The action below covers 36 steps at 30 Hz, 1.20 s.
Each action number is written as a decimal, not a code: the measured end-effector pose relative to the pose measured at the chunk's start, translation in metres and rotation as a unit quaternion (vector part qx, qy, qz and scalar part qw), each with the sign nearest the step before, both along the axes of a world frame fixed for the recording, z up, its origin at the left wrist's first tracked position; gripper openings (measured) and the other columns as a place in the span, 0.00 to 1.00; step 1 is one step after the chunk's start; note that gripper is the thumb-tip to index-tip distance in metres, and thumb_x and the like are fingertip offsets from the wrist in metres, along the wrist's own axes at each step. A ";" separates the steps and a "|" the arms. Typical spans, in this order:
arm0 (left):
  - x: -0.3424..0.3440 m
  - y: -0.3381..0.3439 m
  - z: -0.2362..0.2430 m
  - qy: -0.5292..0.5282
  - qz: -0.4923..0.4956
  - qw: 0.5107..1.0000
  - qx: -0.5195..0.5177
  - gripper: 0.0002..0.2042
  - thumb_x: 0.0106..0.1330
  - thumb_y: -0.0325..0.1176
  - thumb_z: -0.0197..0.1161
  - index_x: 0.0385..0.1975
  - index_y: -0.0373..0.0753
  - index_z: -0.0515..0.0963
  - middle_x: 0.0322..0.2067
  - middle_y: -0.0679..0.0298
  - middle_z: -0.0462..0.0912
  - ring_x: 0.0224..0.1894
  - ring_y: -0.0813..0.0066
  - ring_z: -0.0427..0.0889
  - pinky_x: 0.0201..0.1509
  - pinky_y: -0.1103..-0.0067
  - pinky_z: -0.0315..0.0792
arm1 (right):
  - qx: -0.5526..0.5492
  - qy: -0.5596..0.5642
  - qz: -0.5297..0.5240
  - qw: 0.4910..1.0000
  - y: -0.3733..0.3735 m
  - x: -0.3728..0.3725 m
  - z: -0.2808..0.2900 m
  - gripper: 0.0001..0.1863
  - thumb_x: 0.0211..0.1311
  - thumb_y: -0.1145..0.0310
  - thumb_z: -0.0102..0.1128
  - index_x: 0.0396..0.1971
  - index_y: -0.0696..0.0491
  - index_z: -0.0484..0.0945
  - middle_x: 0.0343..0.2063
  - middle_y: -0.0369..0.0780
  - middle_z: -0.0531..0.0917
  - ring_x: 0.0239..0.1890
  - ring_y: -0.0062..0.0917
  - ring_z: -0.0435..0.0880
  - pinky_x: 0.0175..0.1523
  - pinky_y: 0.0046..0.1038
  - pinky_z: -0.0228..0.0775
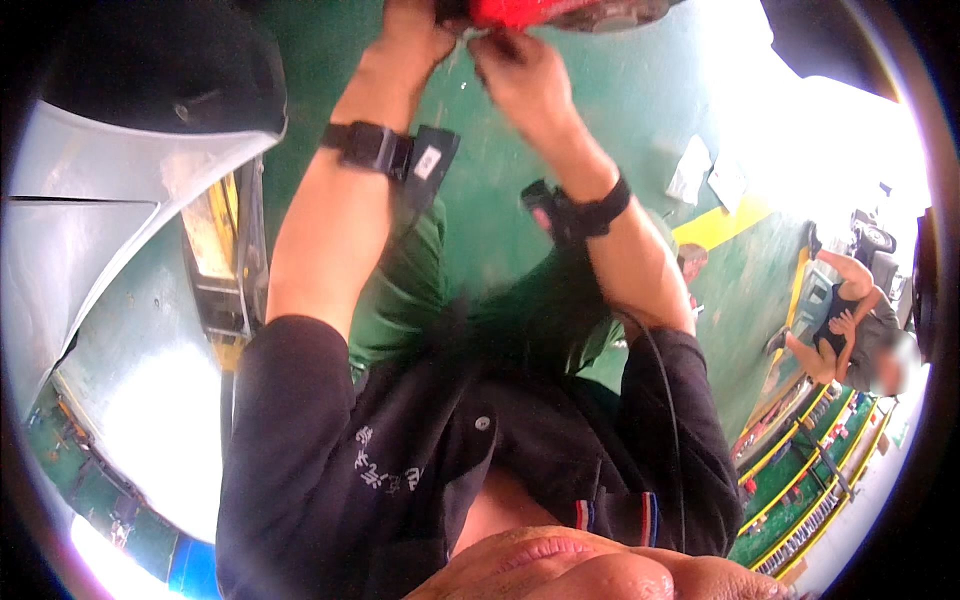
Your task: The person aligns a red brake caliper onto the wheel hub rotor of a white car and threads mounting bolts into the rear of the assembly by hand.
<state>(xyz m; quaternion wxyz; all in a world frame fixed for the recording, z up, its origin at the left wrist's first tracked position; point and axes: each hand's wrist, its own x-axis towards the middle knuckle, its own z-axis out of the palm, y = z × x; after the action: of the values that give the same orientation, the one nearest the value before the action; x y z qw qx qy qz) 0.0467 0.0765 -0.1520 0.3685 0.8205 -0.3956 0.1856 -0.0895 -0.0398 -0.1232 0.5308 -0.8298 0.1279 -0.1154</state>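
"What are the hands doing in the head view?"

"They are working close together at the top edge, beside the red part (530, 12). The left hand (418, 30) is running up against the picture's border, and the right hand (525, 75) is sitting just below the red part."

"Are the fingers gripping it?"

"The right hand's fingers are curling inward by its lower edge (motion is blurring them), so I cannot tell whether they are holding it. The left hand's fingers are hiding partly beyond the border; I cannot tell their state either."

"And the red part itself?"

"It is showing only in part, at top centre, with a greyish piece along its lower right."

"What else is showing?"

"A black strap (372, 148) is circling the left wrist, another strap (607, 208) the right. A silver panel (100, 165) is filling the left side, and green floor (310, 70) is spreading below the hands. To the right, two papers (688, 170) are lying near a yellow stripe (720, 228), and another person (862, 312) is appearing farther off."
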 end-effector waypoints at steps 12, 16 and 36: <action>0.017 -0.007 -0.011 0.355 -0.083 0.922 -0.127 0.07 0.59 0.25 0.58 0.33 0.35 0.83 0.28 0.61 0.82 0.29 0.70 0.78 0.32 0.72 0.71 | 0.079 0.214 -0.012 0.974 0.012 -0.022 0.036 0.14 0.69 0.62 0.60 0.36 0.59 0.84 0.22 0.36 0.82 0.24 0.20 0.78 0.31 0.24 0.70; 0.032 -0.019 -0.049 0.617 -0.188 0.591 -0.485 0.06 0.66 0.25 0.57 0.39 0.36 0.81 0.37 0.61 0.83 0.36 0.67 0.82 0.34 0.73 0.73 | 0.032 0.251 0.162 0.954 0.010 -0.040 -0.016 0.15 0.71 0.61 0.59 0.33 0.59 0.83 0.22 0.37 0.83 0.24 0.22 0.79 0.32 0.25 0.72; 0.025 -0.004 -0.022 0.679 -0.096 0.620 -0.381 0.13 0.64 0.24 0.55 0.44 0.36 0.84 0.37 0.60 0.89 0.39 0.66 0.86 0.44 0.71 0.78 | 0.740 -0.010 -0.004 0.673 0.025 0.040 -0.028 0.11 0.68 0.76 0.46 0.46 0.58 0.75 0.38 0.38 0.82 0.46 0.31 0.82 0.57 0.39 0.77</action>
<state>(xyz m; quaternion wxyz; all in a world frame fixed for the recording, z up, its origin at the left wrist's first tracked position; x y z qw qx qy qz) 0.0718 0.0726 -0.1744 0.8278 0.4561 -0.0026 -0.3268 -0.0498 -0.0152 -0.1510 0.9719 -0.1639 0.1689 0.0065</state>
